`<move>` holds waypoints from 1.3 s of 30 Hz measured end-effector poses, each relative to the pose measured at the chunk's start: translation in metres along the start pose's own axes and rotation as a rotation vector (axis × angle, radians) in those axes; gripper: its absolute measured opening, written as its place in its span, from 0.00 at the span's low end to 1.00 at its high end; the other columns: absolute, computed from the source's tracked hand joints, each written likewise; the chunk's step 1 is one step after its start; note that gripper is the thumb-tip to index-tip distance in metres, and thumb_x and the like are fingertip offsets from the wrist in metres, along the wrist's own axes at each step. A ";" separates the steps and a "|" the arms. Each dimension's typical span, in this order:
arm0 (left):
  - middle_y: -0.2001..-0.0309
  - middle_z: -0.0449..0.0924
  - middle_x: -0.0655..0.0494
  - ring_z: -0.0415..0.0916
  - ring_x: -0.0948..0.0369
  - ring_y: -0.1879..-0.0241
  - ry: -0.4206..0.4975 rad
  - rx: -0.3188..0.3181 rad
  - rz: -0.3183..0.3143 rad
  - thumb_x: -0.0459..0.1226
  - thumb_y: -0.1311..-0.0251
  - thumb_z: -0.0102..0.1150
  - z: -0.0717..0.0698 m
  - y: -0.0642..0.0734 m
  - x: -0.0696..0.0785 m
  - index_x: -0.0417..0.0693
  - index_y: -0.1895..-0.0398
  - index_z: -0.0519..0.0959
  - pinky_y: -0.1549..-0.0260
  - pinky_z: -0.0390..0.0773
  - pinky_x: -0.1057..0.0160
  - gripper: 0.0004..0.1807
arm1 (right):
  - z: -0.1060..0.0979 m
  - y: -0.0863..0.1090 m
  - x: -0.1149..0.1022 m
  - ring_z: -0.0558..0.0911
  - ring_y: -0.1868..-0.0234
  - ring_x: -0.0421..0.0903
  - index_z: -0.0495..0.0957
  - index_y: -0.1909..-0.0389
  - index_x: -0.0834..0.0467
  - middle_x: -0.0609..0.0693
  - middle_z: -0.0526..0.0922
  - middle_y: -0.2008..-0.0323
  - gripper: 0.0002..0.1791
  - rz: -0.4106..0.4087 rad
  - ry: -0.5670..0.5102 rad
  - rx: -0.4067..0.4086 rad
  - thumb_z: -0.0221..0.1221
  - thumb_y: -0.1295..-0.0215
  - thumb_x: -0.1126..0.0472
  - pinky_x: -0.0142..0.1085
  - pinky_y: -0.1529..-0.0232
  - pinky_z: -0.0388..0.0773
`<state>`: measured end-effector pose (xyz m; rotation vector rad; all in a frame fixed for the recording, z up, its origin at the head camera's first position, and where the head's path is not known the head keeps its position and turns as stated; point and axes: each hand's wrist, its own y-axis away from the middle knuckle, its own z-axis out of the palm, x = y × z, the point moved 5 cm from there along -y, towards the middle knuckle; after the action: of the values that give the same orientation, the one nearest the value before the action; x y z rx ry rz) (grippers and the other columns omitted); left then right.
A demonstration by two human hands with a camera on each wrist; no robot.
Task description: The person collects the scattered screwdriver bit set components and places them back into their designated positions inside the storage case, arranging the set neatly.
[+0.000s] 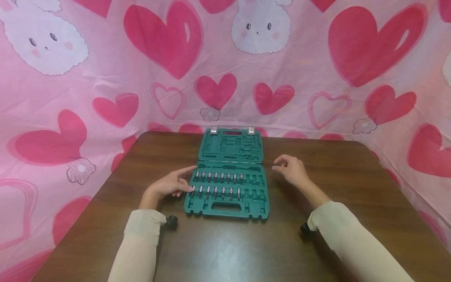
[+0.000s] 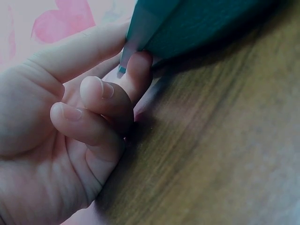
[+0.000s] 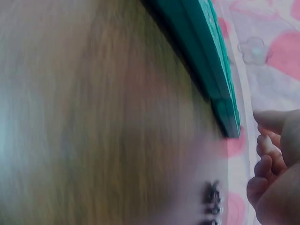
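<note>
Green plastic forms the case [image 1: 262, 196], which lies open near the middle of the wooden table [image 1: 225, 250], its lid [image 1: 220, 147] swung to the far side and two metal latches [image 1: 214, 130] on the lid's far edge. Short metal bits [image 1: 222, 177] sit upright or nearly so in its moulded slots: eight in the far row and seven in the near row, both rows running from the left side. Bare green hollows show at the right end of each row, and a cut-out handle [image 1: 225, 214] spans the near edge.

At the case's left edge, the left hand [image 1: 169, 184] grips the rim. Its thumb lies over the rim beside the leftmost near bit and one fingertip presses the outer wall; two other fingers curl loosely below. Whether the thumb touches that bit cannot be told.

To the right, apart from the case, the right hand [image 1: 292, 170] hovers with nothing in it, its fingers loosely bent, thumb and forefinger a little apart. Some small, dark, shiny things [image 3: 213, 196] in the right wrist view are too blurred to name.

Pale sleeves [image 1: 141, 239] cover both forearms, with a black device [image 1: 172, 222] by each cuff. Pink cloth [image 1: 243, 66] printed with red hearts and white rabbits hangs behind the table and along its sides.
</note>
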<state>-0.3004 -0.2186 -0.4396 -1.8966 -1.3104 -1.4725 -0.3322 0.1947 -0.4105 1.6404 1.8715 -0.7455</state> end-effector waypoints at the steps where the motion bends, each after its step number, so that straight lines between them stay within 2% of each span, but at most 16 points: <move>1: 0.78 0.76 0.42 0.69 0.57 0.85 0.001 0.000 0.000 0.38 0.41 0.67 0.000 0.000 0.000 0.57 0.24 0.54 0.85 0.68 0.66 0.44 | -0.003 0.000 0.002 0.75 0.72 0.52 0.79 0.55 0.55 0.54 0.77 0.72 0.12 -0.011 0.006 -0.010 0.64 0.36 0.55 0.39 0.72 0.76; 5: 0.78 0.76 0.44 0.69 0.57 0.85 0.004 0.001 -0.005 0.39 0.41 0.67 0.000 0.001 -0.001 0.59 0.24 0.55 0.85 0.69 0.66 0.44 | -0.012 0.001 0.008 0.74 0.74 0.52 0.79 0.54 0.56 0.54 0.76 0.74 0.13 -0.072 0.027 -0.038 0.65 0.36 0.56 0.40 0.73 0.76; 9: 0.78 0.77 0.44 0.69 0.57 0.85 0.006 0.001 -0.004 0.39 0.41 0.67 0.000 0.001 -0.001 0.59 0.24 0.55 0.84 0.68 0.67 0.44 | -0.020 0.001 0.014 0.74 0.75 0.50 0.79 0.54 0.57 0.53 0.76 0.75 0.14 -0.115 0.055 -0.029 0.65 0.37 0.56 0.40 0.74 0.75; 14: 0.78 0.76 0.44 0.69 0.57 0.85 0.004 -0.004 0.004 0.38 0.40 0.66 0.000 0.002 -0.001 0.58 0.23 0.54 0.84 0.68 0.66 0.44 | -0.028 0.001 0.024 0.73 0.79 0.49 0.80 0.55 0.59 0.52 0.76 0.78 0.12 -0.133 0.088 -0.008 0.65 0.37 0.59 0.39 0.77 0.74; 19: 0.78 0.76 0.44 0.69 0.57 0.85 0.007 -0.001 -0.004 0.39 0.41 0.67 0.000 0.001 -0.001 0.59 0.24 0.54 0.84 0.69 0.66 0.44 | -0.034 -0.001 0.034 0.73 0.77 0.47 0.80 0.54 0.60 0.50 0.75 0.77 0.12 -0.141 0.114 0.003 0.65 0.37 0.61 0.39 0.76 0.72; 25: 0.78 0.76 0.43 0.69 0.57 0.85 0.014 -0.002 -0.007 0.39 0.41 0.67 0.000 0.000 -0.002 0.59 0.24 0.55 0.84 0.69 0.66 0.44 | -0.043 -0.001 0.047 0.73 0.77 0.47 0.80 0.55 0.62 0.51 0.76 0.77 0.13 -0.119 0.133 -0.001 0.65 0.38 0.60 0.38 0.76 0.71; 32: 0.78 0.77 0.43 0.69 0.57 0.85 0.004 0.000 -0.002 0.39 0.42 0.67 -0.001 0.000 -0.001 0.57 0.24 0.54 0.84 0.69 0.66 0.45 | -0.048 0.000 0.060 0.74 0.74 0.48 0.80 0.58 0.63 0.51 0.77 0.75 0.12 -0.058 0.148 -0.059 0.65 0.38 0.60 0.39 0.72 0.70; 39: 0.78 0.76 0.43 0.69 0.57 0.85 0.008 0.005 -0.013 0.39 0.42 0.67 -0.001 0.001 -0.001 0.61 0.24 0.55 0.84 0.69 0.67 0.44 | -0.048 0.001 0.066 0.73 0.72 0.48 0.79 0.58 0.64 0.50 0.76 0.74 0.12 -0.024 0.154 -0.133 0.65 0.39 0.61 0.39 0.71 0.69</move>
<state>-0.3005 -0.2202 -0.4402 -1.8803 -1.3235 -1.4800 -0.3405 0.2749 -0.4231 1.6334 2.0047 -0.5049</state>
